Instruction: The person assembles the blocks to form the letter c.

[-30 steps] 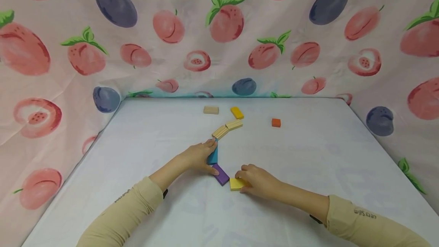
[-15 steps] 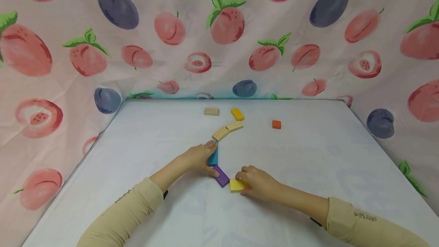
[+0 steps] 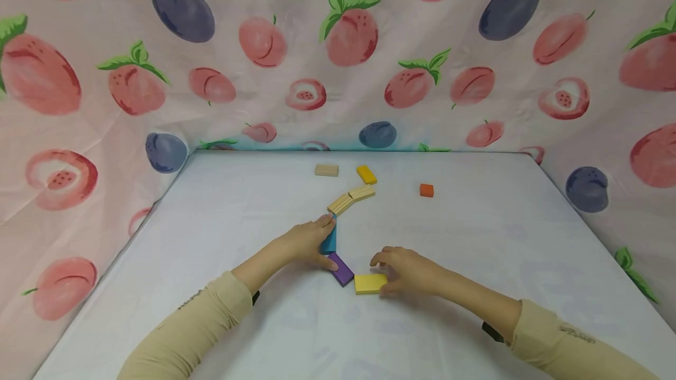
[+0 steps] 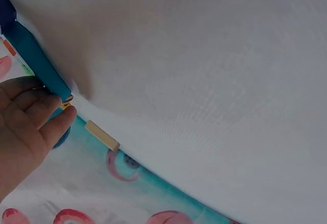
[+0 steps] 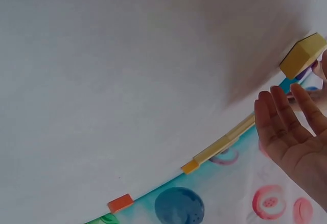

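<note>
A chain of flat blocks curves across the white table. My left hand grips the teal block, index finger at its far end and thumb at its near end. In the left wrist view the fingers lie against the teal block. A purple block joins the teal one, and a yellow block lies flat beside it. My right hand hovers just right of the yellow block with fingers spread. In the right wrist view the fingers are straight and apart from the yellow block.
Two ribbed wooden blocks continue the chain beyond the teal block. Farther back lie an orange-yellow block, a plain wooden block and a small orange cube. Fruit-print cloth walls the table on three sides.
My right hand has let go of the yellow block and drawn slightly right, so the block now lies uncovered. The left hand has stayed on the teal block.
</note>
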Motion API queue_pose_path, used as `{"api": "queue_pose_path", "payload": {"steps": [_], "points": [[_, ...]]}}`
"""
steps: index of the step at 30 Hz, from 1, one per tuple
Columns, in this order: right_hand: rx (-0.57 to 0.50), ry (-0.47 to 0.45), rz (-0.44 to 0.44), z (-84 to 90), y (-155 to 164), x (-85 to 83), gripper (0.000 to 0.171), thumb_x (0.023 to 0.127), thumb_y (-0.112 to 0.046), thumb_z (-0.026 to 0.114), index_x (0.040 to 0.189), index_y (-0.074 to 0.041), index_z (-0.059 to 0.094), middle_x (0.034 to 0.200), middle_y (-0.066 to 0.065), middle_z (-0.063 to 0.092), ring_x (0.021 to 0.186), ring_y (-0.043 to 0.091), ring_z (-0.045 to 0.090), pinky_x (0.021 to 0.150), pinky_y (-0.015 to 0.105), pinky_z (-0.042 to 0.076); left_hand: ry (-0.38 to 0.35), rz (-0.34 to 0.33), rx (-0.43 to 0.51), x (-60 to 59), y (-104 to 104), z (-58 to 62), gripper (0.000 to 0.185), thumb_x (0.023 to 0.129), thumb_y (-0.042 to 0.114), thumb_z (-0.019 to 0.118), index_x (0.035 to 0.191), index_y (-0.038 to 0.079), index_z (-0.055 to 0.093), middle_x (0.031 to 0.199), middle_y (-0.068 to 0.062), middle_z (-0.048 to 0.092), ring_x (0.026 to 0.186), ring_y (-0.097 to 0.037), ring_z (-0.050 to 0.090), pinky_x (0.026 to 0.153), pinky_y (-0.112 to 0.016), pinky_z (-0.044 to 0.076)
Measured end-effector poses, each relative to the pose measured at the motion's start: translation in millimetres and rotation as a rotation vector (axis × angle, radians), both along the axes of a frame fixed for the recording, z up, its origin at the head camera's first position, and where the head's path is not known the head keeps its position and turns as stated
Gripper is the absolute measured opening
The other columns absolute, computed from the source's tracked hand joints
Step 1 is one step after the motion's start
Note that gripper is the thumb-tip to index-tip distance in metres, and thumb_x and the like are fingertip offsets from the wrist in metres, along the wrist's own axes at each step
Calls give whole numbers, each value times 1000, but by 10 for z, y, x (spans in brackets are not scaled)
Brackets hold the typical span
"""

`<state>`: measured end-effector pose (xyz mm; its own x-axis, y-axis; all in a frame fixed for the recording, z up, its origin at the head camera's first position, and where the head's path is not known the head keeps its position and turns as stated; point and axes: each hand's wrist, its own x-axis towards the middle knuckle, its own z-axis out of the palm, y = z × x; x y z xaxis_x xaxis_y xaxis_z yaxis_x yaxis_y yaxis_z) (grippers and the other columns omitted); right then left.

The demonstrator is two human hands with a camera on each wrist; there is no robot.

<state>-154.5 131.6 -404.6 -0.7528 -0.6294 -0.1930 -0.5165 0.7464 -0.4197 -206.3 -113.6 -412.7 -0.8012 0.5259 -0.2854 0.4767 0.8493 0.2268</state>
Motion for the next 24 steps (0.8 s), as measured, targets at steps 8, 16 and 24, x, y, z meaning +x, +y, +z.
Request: {"api": "queue_pose_path", "payload": {"steps": [8,16,24], "points": [[6,-38,-2,28,65,-33,45,71,-22,83,110,-7,65,98,2,63,88,15,56,81,34,53,25,-7,2,8,-14,6,104,73,59,71,148,3,26,157,-12,20,144,-26,24,115,-42,29],[5,2,3,5,100,-68,42,72,-18,81,109,-7,65,95,1,63,87,15,57,81,33,53,29,-20,-19,-4,17,65,105,71,60,73,147,2,28,156,-12,24,143,-26,25,114,-42,30],[-4,12,26,-17,76,-43,39,73,-18,81,107,-7,66,94,1,63,86,14,56,80,33,53,50,-34,-34,-20,27,66,104,70,59,73,146,1,31,154,-14,27,141,-28,29,113,-43,33]]}}
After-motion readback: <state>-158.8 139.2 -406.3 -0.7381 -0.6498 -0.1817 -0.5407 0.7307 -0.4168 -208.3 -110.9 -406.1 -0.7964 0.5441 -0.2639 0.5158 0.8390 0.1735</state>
